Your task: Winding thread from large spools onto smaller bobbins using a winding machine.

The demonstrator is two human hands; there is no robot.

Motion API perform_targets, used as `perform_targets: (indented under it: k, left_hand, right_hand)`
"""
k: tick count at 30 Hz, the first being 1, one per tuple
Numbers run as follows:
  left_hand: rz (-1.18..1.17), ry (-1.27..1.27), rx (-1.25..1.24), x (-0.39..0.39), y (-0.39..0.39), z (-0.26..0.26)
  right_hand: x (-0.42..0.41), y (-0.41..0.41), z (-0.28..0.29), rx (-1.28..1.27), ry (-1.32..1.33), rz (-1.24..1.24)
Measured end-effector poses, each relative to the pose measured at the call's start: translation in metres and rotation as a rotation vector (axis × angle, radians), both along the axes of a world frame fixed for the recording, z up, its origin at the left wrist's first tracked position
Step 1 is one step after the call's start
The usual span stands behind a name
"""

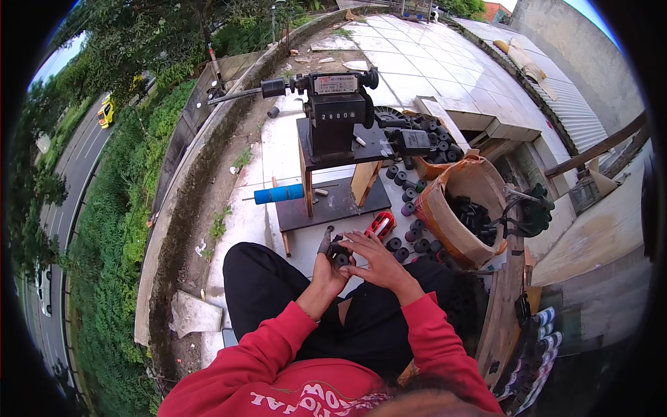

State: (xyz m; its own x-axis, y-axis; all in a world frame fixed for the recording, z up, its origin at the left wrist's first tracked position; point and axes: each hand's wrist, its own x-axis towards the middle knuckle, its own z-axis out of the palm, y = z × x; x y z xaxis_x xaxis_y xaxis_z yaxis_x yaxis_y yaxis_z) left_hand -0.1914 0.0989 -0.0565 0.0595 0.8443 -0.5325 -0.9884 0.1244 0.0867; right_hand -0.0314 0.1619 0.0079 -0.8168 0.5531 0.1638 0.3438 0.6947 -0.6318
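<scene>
My left hand (329, 276) is cupped palm up around several small black spools (341, 259) in front of my crossed legs. A dark covering wraps its thumb. My right hand (379, 262) reaches over from the right, fingers spread and tips close to the spools; whether they touch is unclear. Just beyond the hands stands a black coil-winding machine (333, 120) with a number counter, mounted on a wooden stand (333, 213). A blue roll (279, 194) on a thin rod juts from the stand's left side. A red plastic holder (380, 225) lies by its front right corner.
Loose spools (409, 208) lie on the tiles to the right, beside an open cardboard box (469, 182) holding dark pieces. Behind is a heap of spools (443, 140). A wooden plank (503, 313) runs along my right. To the left is a low concrete wall (172, 219).
</scene>
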Motion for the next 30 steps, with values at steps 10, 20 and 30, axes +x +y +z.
perform_targets:
  k: [10,20,30]
  left_hand:
    - [0.447,0.367,0.225,-0.153,0.02,0.092]
    - [0.701,0.469,0.577,-0.249,0.074,0.228]
    - [0.821,0.593,0.666,-0.243,0.077,0.24]
  right_hand:
    - [0.006,0.013,0.012,-0.029,0.224,-0.2]
    - [0.001,0.01,0.009,-0.042,0.167,-0.161]
    - [0.003,0.012,0.007,-0.024,0.144,-0.164]
